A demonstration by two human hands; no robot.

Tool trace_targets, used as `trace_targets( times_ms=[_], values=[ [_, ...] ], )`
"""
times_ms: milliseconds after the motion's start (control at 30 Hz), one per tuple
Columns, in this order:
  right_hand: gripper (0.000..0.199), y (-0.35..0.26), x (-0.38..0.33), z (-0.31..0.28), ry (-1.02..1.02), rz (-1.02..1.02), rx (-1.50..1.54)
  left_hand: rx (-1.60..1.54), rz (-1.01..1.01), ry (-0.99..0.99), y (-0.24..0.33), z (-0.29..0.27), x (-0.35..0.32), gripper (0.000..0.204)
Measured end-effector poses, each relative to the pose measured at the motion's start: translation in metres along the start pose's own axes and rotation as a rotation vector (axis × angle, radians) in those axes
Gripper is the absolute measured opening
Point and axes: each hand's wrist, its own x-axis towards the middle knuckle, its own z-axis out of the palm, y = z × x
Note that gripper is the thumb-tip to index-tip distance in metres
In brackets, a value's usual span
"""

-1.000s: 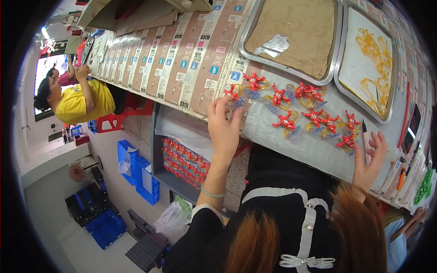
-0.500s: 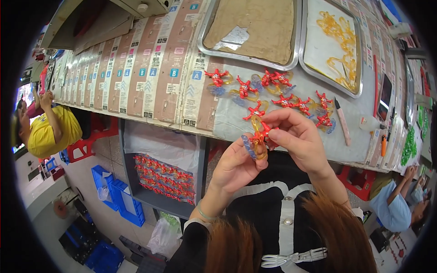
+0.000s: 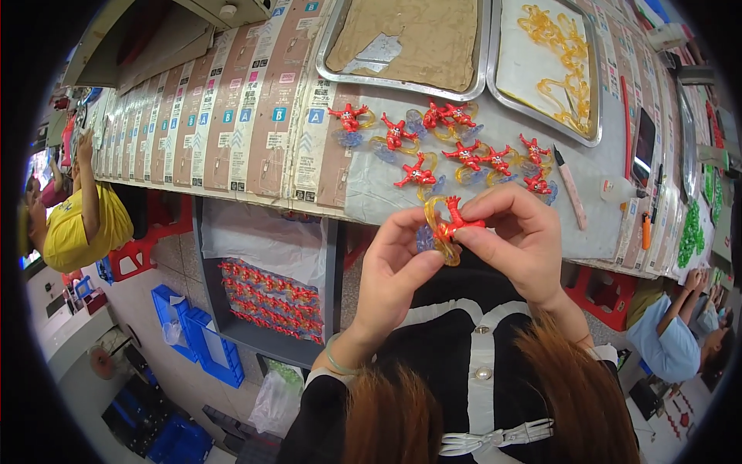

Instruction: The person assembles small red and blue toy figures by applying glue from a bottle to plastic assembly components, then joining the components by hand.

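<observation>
Between my two hands, just off the table's front edge, is a small red toy figure (image 3: pixel 448 226) with a looping clear-yellow piece and a translucent blue base. My left hand (image 3: pixel 398 267) pinches its yellow and blue side between thumb and fingers. The red body is gripped by the thumb and fingertips of my right hand (image 3: pixel 514 240). Fingertips hide part of the figure. Beyond my hands, several similar figures (image 3: pixel 468 155) lie on a grey sheet (image 3: pixel 367 182), each red with yellow and blue parts.
Behind the figures are a metal tray with a brown lining (image 3: pixel 413 46) and a tray rim (image 3: pixel 595 93) around loose yellow pieces (image 3: pixel 560 46). A pink pen (image 3: pixel 570 189), a phone (image 3: pixel 643 147) and an orange-handled tool (image 3: pixel 646 230) lie right. An open drawer (image 3: pixel 332 278) holds rows of figures.
The figure has been turned in my hands, so its red limb now points upward. My left hand's fingers have shifted around the yellow part. The view has moved slightly right.
</observation>
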Motion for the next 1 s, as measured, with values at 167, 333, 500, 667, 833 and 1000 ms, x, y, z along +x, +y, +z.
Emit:
trace_targets(
  times_ms=[167, 333, 500, 667, 833, 1000],
  values=[
    [0.01, -0.006, -0.003, -0.001, -0.004, 0.015, 0.008, -0.094, -0.073, -0.027, 0.002, 0.007, -0.005, 0.032],
    [0.009, -0.009, -0.002, 0.001, -0.008, 0.044, 0.077, -0.119, -0.073, -0.025, 0.002, 0.006, -0.007, 0.031],
    [0.009, -0.004, 0.005, 0.0, -0.044, 0.047, 0.02, -0.352, -0.131, -0.129, 0.001, -0.004, -0.001, 0.047],
    [0.014, 0.001, 0.033, -0.005, -0.392, -0.085, -0.264, -0.568, -0.424, -0.364, 0.009, -0.034, 0.011, 0.057],
    [0.019, 0.022, 0.077, 0.014, -0.268, -0.224, -0.647, -0.216, -0.154, -0.182, 0.016, -0.057, 0.019, 0.071],
    [0.028, 0.052, 0.117, 0.062, -0.162, -0.546, -1.22, -0.332, 0.097, -0.056, 0.028, -0.077, 0.019, 0.06]
  ],
)
